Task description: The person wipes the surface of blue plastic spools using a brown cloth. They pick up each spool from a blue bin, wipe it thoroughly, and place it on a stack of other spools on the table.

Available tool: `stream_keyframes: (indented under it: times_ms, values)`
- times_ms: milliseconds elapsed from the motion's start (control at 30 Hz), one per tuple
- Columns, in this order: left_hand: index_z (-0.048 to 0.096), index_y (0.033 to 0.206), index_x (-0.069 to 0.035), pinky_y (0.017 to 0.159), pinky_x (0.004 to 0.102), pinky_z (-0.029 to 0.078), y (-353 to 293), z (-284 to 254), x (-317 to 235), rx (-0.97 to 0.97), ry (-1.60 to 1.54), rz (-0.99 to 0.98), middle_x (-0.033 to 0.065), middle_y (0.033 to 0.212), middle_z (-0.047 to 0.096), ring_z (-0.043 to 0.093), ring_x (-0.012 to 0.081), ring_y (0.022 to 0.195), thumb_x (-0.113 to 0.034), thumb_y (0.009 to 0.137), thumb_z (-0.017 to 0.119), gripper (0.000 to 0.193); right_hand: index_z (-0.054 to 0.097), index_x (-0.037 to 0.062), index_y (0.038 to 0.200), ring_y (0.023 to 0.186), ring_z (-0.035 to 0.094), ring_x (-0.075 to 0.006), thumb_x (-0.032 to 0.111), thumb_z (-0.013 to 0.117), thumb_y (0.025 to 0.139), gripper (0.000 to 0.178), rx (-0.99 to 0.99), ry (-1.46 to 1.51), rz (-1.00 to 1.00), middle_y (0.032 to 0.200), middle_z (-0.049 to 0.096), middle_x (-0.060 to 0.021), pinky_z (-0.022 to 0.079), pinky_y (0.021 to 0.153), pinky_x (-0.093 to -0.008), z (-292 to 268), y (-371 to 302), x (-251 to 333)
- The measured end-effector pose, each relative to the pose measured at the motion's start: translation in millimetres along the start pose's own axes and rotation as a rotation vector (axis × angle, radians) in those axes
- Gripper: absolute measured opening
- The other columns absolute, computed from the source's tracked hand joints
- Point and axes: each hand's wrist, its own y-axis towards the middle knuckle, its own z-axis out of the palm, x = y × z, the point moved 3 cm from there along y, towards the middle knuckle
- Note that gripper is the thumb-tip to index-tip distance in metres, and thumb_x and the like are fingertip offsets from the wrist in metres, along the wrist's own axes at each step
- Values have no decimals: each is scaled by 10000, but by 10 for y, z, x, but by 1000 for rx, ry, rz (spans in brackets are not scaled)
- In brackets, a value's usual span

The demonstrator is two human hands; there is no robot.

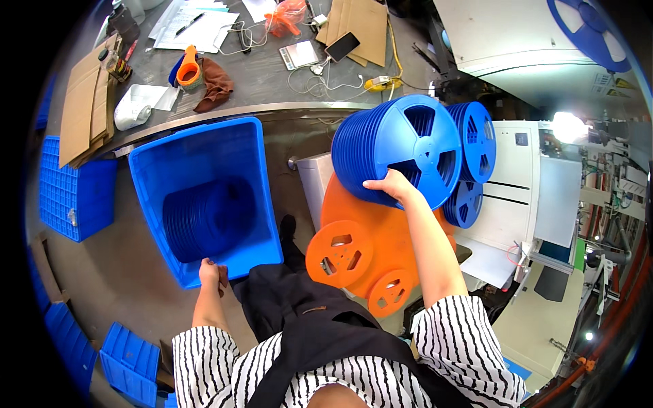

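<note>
A large blue plastic bin (158,160) stands on my left with a stack of dark blue reels (197,221) lying in it. My left hand (212,273) is curled at the near rim of this bin, its fingers closed on the edge. To the right, a thick stack of blue plastic reels (425,146) rests on its side above orange reels. My right hand (393,185) grips it low on the front reel. The thumb lies across the stack's side, while the other fingers are partly hidden at a window cut in the reel.
More blue reels (476,139) sit behind the held stack; orange reels (340,253) lie below. Ahead, a grey worktable (252,81) bears cardboard, papers, a phone (342,46), a small scale (298,56), cables and an orange tape dispenser (189,71). Blue crates (76,190) stand at left, white machines (510,163) at right.
</note>
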Motion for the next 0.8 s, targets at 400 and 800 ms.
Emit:
stream_keyframes:
  times_ms: [400,800]
  values:
    - [433,1318,-24,616,355,496,-1810,426,-439,-22,442,226,84,934,627,604,196,727,-134,919,570,436,568,18,1262,1115,591,-352,334,813,636,743,-62,-242,78,1210,615,-216,468,961,-386,345,-24,-313]
    - [224,1455,-82,572,327,516,-2143,138,-1094,390,34,314,134,1071,582,603,170,734,-80,850,678,757,631,-7,1049,755,665,-196,170,660,775,327,-162,441,-1,830,675,-124,527,683,-319,878,-2357,301]
